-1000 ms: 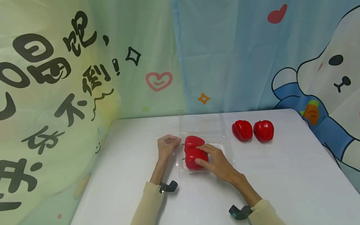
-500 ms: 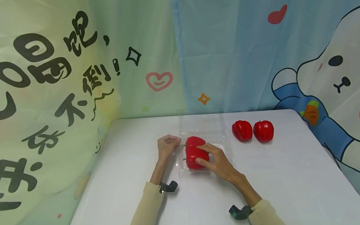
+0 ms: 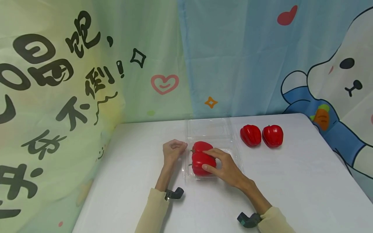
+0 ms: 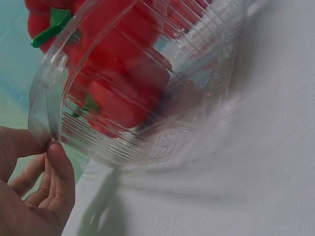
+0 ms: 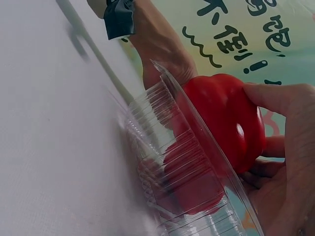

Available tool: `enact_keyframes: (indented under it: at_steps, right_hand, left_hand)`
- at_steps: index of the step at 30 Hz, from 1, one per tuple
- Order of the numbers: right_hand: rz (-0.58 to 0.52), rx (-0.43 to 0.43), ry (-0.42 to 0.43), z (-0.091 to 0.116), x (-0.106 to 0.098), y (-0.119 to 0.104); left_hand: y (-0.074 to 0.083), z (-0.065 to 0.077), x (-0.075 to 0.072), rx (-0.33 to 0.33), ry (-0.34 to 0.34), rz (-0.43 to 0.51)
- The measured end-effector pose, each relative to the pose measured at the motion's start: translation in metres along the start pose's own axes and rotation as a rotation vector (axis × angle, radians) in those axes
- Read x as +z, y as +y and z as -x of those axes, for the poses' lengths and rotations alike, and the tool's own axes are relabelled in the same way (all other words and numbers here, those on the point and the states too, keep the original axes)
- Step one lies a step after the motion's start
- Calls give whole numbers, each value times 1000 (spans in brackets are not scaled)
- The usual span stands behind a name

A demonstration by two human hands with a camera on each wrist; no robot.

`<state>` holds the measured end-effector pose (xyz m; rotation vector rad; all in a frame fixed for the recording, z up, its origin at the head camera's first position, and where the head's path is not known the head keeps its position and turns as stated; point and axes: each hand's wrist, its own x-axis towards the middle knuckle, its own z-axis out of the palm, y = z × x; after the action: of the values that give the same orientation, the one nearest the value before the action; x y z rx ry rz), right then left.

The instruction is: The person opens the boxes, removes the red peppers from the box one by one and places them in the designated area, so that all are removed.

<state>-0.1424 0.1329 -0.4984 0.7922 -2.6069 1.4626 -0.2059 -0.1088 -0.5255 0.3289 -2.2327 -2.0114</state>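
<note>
A green-and-blue printed curtain (image 3: 233, 64) hangs behind a white-covered table (image 3: 140, 145).

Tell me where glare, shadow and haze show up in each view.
Head: fairly even light, small highlights on the far-right pepper, the clear container faint against the white table. Left wrist: slightly hazy, a soft-edged shadow below the container. Right wrist: white glare on the held pepper in the right hand, glints along the container's ridges.
</note>
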Motion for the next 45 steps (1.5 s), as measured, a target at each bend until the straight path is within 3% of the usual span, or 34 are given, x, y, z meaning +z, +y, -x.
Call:
enact_keyframes:
  at_steps: [16,25,45]
  right_hand:
    - [9,-60,73,2,1,-5]
    - [16,-101,114,4,4,-7]
    - [53,-29,187,15,-18,-7]
  left_hand:
    - [-1,0,0,-9,6,-5]
    - [-2,3,-3,3,23,-53]
    - [-2,0,1,-9,16,-65]
